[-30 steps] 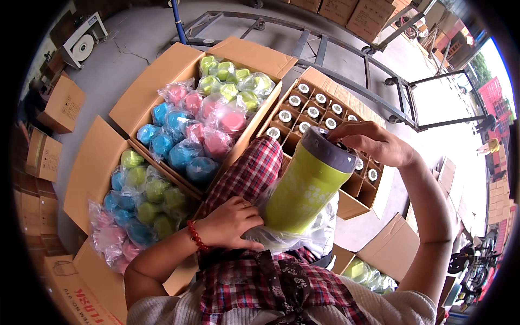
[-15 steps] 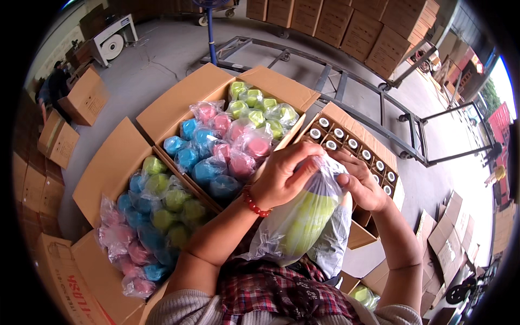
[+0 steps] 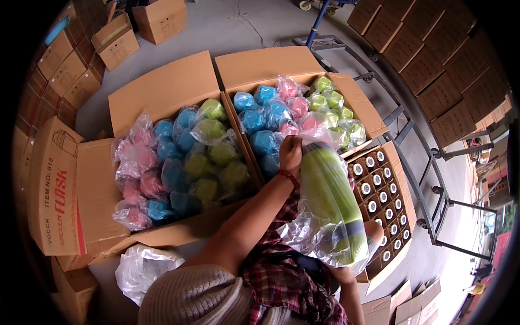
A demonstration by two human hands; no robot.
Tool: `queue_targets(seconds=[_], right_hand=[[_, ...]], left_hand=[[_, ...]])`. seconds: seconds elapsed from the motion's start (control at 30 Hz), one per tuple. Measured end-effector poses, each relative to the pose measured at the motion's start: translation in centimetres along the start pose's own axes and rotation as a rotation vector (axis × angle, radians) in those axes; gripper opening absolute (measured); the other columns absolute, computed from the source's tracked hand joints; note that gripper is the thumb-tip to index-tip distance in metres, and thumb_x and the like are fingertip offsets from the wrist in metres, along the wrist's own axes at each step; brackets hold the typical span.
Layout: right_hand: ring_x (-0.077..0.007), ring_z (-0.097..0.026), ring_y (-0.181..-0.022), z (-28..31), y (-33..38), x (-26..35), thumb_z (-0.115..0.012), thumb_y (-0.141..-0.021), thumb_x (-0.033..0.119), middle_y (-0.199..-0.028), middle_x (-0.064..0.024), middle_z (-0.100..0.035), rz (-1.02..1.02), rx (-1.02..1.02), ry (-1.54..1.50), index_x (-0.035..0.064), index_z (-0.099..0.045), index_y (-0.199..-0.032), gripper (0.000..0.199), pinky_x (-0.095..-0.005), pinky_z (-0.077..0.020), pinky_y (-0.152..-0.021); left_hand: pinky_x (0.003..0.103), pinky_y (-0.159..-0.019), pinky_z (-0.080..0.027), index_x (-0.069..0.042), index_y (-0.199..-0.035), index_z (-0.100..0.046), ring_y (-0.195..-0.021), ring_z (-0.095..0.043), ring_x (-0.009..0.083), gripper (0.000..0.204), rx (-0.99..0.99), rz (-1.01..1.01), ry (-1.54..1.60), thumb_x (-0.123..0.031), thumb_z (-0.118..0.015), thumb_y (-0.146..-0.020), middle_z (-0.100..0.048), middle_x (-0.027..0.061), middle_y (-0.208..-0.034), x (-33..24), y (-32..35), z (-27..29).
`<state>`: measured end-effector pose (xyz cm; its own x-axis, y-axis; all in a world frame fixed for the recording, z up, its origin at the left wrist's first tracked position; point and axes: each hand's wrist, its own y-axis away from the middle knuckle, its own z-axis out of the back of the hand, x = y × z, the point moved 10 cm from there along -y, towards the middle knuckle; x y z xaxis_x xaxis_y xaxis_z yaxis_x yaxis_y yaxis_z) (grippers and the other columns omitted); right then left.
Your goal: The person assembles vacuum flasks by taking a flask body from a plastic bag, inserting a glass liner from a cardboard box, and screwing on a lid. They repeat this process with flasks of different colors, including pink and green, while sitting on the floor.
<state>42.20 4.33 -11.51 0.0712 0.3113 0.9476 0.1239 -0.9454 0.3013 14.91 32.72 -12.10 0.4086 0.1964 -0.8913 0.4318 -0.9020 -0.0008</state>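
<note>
A light green flask (image 3: 333, 203) with dark bands, in a clear plastic bag, lies slanted across my lap. My left hand (image 3: 291, 156), with a red bead bracelet at the wrist, is closed on the gathered bag at the flask's upper end. By the lower end is my right hand (image 3: 342, 274); its fingers are hidden behind the flask and bag. Just beyond my left hand stands an open carton (image 3: 271, 60) of bagged blue, pink and green flasks. A second open carton (image 3: 162, 95) to the left holds more of them.
At right, a divided carton (image 3: 407, 203) holds several upright bottles with white round tops. Crumpled clear plastic (image 3: 142, 271) lies at lower left. Beyond the cartons runs a grey metal trolley frame (image 3: 403, 127), with stacked boxes (image 3: 433, 65) behind. Flattened cardboard (image 3: 409, 306) lies at lower right.
The view has swung left. My right hand has left the bag's top and moved down to the flask's lower end. The flask now shows at full length; my left hand still grips the top.
</note>
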Motion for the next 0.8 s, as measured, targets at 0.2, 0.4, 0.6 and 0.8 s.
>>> queue_targets(seconds=[0.2,0.4,0.6,0.8], right_hand=[[-0.0239,-0.053,-0.110,-6.1,-1.7,-2.1,-0.054,-0.096,0.029,-0.123,-0.0100,-0.053,-0.186,-0.348,-0.353,0.0031,-0.045,-0.131,0.045,-0.0381,-0.0438,-0.095],[-0.0183,-0.057,-0.101,-0.2,-1.2,3.2,-0.054,-0.096,0.025,-0.115,-0.0095,-0.057,0.185,-0.435,0.424,0.0021,-0.048,-0.129,0.041,-0.0314,-0.0482,-0.085],[-0.0192,-0.058,-0.101,1.5,-0.4,3.7,-0.053,-0.095,0.022,-0.114,-0.0106,-0.058,0.108,-0.485,0.106,0.0001,-0.049,-0.127,0.039,-0.0320,-0.0487,-0.085],[-0.0201,-0.059,-0.101,1.3,-0.3,2.6,-0.053,-0.094,0.019,-0.113,-0.0117,-0.058,0.054,-0.508,0.010,-0.0019,-0.050,-0.125,0.038,-0.0325,-0.0492,-0.086]], left_hand=[[0.031,-0.064,-0.041,0.002,-0.086,-0.059,-0.070,-0.049,0.0127,0.018,-0.124,0.035,-0.114,-0.015,-0.056,-0.090,-0.056,0.0062,-0.073,-0.3,1.2,2.7],[0.025,-0.069,-0.040,-0.001,-0.087,-0.058,-0.074,-0.047,0.0081,0.017,0.014,0.139,0.100,-0.016,-0.055,-0.094,-0.054,0.0004,-0.077,-3.0,4.2,2.7],[0.023,-0.067,-0.041,-0.003,-0.088,-0.062,-0.073,-0.049,0.0060,0.018,0.072,0.308,0.138,-0.019,-0.058,-0.095,-0.055,-0.0022,-0.078,-1.1,5.6,2.4],[0.026,-0.069,-0.051,-0.002,-0.097,-0.064,-0.077,-0.061,0.0113,0.017,0.184,0.570,0.346,-0.018,-0.060,-0.094,-0.065,0.0034,-0.086,3.1,5.9,1.5]])
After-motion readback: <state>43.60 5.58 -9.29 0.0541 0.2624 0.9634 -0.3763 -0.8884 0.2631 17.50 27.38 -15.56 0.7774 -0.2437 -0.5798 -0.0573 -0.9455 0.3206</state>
